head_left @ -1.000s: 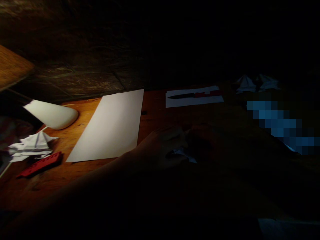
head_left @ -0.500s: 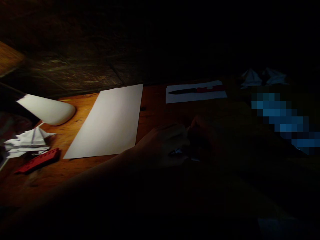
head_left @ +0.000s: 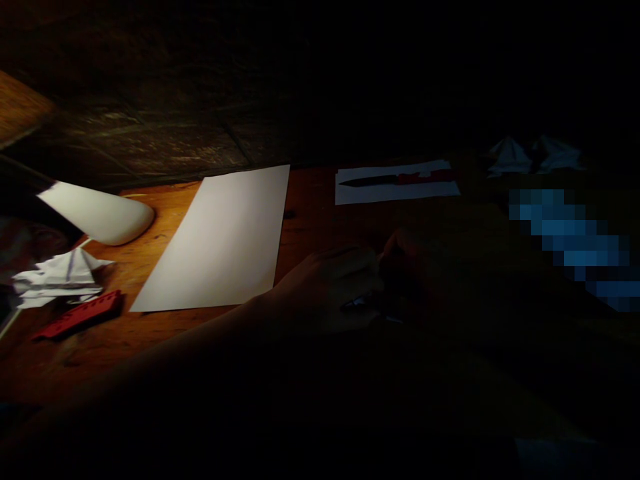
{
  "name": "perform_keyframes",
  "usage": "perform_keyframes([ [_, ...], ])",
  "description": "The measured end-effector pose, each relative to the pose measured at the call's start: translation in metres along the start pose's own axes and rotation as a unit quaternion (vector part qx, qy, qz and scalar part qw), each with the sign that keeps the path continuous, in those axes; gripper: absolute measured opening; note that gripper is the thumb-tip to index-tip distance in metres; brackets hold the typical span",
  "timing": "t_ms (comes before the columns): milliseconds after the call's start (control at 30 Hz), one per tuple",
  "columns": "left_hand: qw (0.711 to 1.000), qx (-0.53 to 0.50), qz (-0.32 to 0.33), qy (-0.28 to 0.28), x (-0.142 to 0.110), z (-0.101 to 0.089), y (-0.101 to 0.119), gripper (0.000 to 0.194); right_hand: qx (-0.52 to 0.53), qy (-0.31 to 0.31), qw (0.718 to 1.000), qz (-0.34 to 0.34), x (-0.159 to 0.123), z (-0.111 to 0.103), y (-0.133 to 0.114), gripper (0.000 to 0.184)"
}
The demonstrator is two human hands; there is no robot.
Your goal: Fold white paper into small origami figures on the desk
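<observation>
Deep shadow covers both hands at the middle of the table. My left hand (head_left: 337,283) has its fingers curled around a small piece of folded paper (head_left: 358,302), of which only pale edges show. Close against it on the right, my right hand (head_left: 407,257) bends its fingers in at the same paper; most of this hand is lost in the dark. A white sheet of paper (head_left: 225,233) lies flat just beyond my left forearm. Behind the hands, a knife (head_left: 370,181) with a red handle rests on a small stack of white paper (head_left: 370,195).
At the left are a white rounded lamp-like object (head_left: 105,213), a folded paper shape (head_left: 63,277) and a red notched bar (head_left: 80,315). Two folded paper shapes (head_left: 510,159) stand at the far right, near a pixelated blue area (head_left: 570,240). A dark wall (head_left: 175,133) backs the wooden table (head_left: 170,327).
The whole view has shifted slightly, so things appear a little further right. Both hands stay together at the folded paper, with hardly any visible movement.
</observation>
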State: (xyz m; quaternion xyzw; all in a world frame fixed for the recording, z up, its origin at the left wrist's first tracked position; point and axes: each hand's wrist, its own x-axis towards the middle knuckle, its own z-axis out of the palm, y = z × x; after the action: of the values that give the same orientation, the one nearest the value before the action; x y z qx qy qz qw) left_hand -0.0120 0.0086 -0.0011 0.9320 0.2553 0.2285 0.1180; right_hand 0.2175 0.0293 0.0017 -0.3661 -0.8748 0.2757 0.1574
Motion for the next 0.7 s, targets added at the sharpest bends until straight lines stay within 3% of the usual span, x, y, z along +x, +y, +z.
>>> perform_keyframes([
  [700, 1.000, 0.003, 0.005, 0.004, 0.001, -0.001, 0.000, 0.013, 0.022, 0.009, 0.999, -0.045, 0.002, 0.001, 0.010, 0.022],
])
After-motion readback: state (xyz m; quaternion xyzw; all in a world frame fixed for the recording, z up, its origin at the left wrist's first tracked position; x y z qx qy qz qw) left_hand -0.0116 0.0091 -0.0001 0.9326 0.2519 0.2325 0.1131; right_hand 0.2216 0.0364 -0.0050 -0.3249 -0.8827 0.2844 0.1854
